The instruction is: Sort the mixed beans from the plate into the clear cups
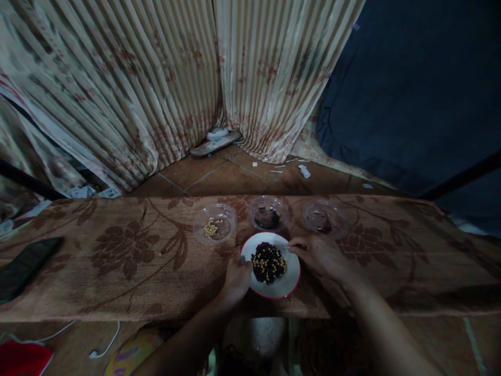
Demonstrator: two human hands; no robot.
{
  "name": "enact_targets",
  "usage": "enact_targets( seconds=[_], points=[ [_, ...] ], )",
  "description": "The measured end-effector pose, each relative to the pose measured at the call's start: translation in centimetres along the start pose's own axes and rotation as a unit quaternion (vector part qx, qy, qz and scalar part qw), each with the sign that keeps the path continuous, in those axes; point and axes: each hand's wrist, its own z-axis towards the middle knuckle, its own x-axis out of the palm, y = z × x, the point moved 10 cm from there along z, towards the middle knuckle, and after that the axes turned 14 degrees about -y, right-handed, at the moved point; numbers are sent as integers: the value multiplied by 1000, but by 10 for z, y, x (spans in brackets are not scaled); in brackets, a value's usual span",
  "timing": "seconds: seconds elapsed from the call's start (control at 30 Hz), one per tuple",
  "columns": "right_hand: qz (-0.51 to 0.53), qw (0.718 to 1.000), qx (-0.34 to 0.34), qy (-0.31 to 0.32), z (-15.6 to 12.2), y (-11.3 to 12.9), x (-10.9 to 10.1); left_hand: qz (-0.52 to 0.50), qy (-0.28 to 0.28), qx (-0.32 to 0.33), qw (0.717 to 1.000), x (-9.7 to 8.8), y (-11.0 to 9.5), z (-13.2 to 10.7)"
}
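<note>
A white plate [293, 271] with a red rim holds a mixed heap of beans [268, 262], dark ones and pale yellow ones. My left hand [238, 277] is closed on the plate's left edge, thumb over the rim. Pinched in my right hand [319, 256] is a pair of thin metal tweezers [282, 246], their tips at the upper right of the heap. Behind the plate stand three clear plastic bowls: the left bowl [230, 222] contains yellow beans [211, 228], the middle bowl [254, 204] black beans [271, 218], the right bowl [341, 222] a few dark red beans [324, 227].
A brown flowered cloth [164, 277] covers the long, narrow table. At its left end lies a black phone [27, 266]. Beyond the table, a skateboard [217, 143] and white scraps [304, 171] rest on the tiled floor before striped curtains [176, 78]. A white cable [109, 344] is at lower left.
</note>
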Motion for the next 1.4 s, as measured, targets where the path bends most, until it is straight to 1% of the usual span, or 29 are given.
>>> enact_targets(
  seconds=[0.17, 0.4, 0.57, 0.73, 0.83, 1.07, 1.4],
  points=[
    [-11, 1000, -4, 0, 0, 0, 1, 2, 6, 1, 1000, 3, 3, 2],
    [3, 1000, -8, 2, 0, -1, 1, 4, -3, 9, 1000, 0, 1, 3],
    [0, 1000, -2, -2, 0, 0, -1, 1, 12, 2, 1000, 3, 3, 3],
    [0, 1000, -6, -6, 0, 2, -2, 27, -1, 16, 1000, 0, 0, 3],
    [1, 1000, -3, -1, 0, 2, -1, 18, 8, 10, 1000, 1, 0, 1],
    [-6, 1000, -12, 12, -1, 2, 1, 18, -2, 9, 1000, 0, 1, 2],
    [-1, 1000, -8, 7, 0, 1, 2, 3, 9, 8, 1000, 2, 2, 2]
  ],
)
